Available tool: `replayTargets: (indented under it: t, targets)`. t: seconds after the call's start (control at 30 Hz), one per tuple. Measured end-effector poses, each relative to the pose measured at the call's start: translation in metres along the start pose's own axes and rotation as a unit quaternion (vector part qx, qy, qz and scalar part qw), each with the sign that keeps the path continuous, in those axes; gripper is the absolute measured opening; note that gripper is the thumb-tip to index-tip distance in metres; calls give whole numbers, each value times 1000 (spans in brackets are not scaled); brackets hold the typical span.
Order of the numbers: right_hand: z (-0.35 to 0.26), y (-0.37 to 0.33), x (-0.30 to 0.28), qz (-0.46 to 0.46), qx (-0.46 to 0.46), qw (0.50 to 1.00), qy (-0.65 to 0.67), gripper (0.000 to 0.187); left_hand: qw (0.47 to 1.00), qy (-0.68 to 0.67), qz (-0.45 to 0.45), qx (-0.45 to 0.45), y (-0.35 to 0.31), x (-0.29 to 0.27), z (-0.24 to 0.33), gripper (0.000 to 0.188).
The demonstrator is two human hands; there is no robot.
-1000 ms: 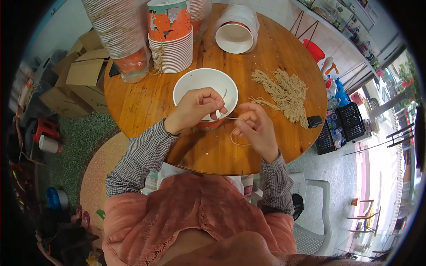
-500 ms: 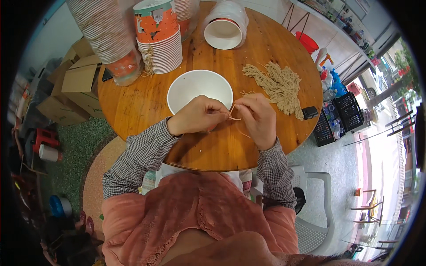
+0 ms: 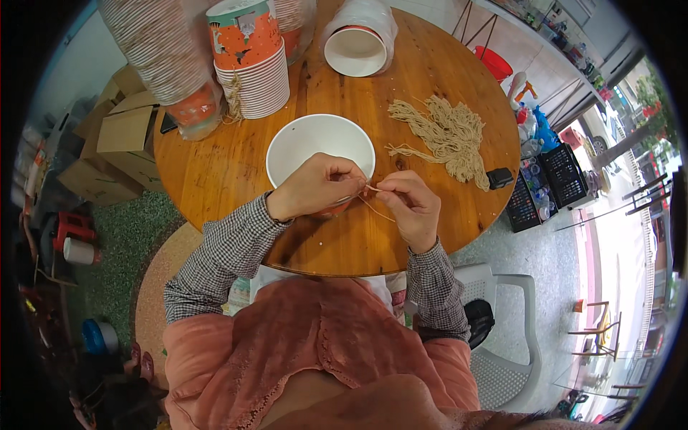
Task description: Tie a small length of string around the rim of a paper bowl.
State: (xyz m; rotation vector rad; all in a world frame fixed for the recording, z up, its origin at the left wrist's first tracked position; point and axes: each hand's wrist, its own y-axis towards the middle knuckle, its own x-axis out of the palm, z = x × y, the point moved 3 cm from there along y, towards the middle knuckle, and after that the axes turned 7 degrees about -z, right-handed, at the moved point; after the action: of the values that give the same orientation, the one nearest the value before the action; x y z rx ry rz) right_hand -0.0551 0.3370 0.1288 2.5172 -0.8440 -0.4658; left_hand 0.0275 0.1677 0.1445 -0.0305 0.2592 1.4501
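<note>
A large white-lined paper tub stands on the wooden table in front of me, its outside orange where it shows under my wrist. At the tub's near right rim, my left hand is closed, thumb and fingers pinching a thin piece of twine. My right hand pinches the same twine just to the right, and a loose end hangs below the fingers. Whether the twine is knotted or fixed to the tub I cannot tell. Beyond my right hand lies a loose bundle of tan twine.
Stacked orange tubs rise at the far left beside a tall plastic-wrapped stack. A wrapped tub stack lies on its side at the back. A small black object sits near the round table's right edge. A grey plastic chair stands at right.
My right hand has shifted slightly down and left, and its fingers now pinch the twine close to my left fingertips. The view has moved a little; the tub stays in place.
</note>
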Motion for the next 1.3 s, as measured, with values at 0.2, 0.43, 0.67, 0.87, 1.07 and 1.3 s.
replayTargets:
  t: [0.2, 0.43, 0.67, 0.87, 1.07, 1.3]
  targets:
    - [-6, 3, 4, 40, 42, 998, 31, 11, 1000, 1, -4, 9, 0, 0, 5, 12]
    - [-37, 7, -6, 40, -27, 972, -230, 5, 989, 149, 24, -10, -14, -13, 1, 8]
    - [-60, 20, 8, -103, -17, 977, -188, 6, 998, -57, 17, -37, -12, -2, 14, 11]
    - [-30, 30, 8, -64, 61, 993, -77, 6, 995, -97, 14, -28, -9, 6, 11, 12]
    - [-17, 27, 13, -39, 68, 997, 2, 6, 994, -87, 17, -63, -7, 6, 9, 15]
    - [-7, 12, 11, 17, 224, 967, 119, 11, 994, -59, 34, -85, -10, 0, 8, 15]
